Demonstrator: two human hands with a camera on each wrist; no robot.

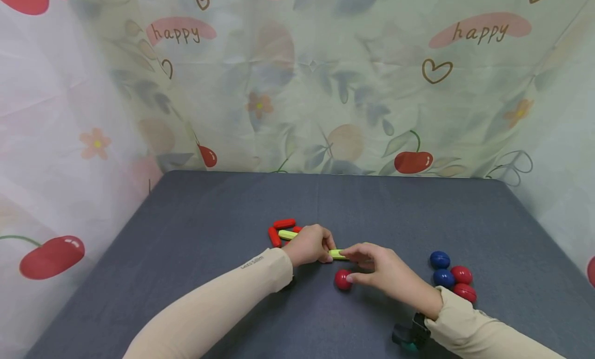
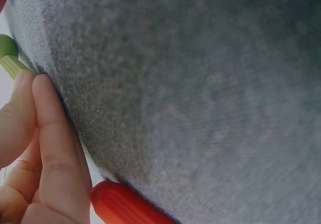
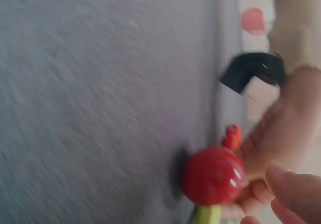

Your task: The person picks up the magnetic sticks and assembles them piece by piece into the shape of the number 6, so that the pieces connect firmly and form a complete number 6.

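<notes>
My left hand [image 1: 312, 243] pinches the near end of a ridged yellow-green stick [image 1: 337, 254] between thumb and fingertips; the left wrist view shows those fingertips [image 2: 42, 83] right at its end. From the other side my right hand [image 1: 383, 268] reaches in with fingers loosely bent, its index fingertip overlapping the stick's right end. The right thumb tip is right at the edge of a shiny red ball [image 1: 342, 280], which sits on the table just in front of the stick. In the right wrist view, this red ball [image 3: 213, 176] partly covers the yellow-green stick [image 3: 207, 215].
Left of my left hand lie several red sticks [image 1: 275, 237] and another yellow-green stick [image 1: 288, 235], partly hidden by that hand. Two blue balls [image 1: 439, 260] and two red balls [image 1: 461, 275] are grouped at the right. All are on a dark grey tabletop [image 1: 232, 204].
</notes>
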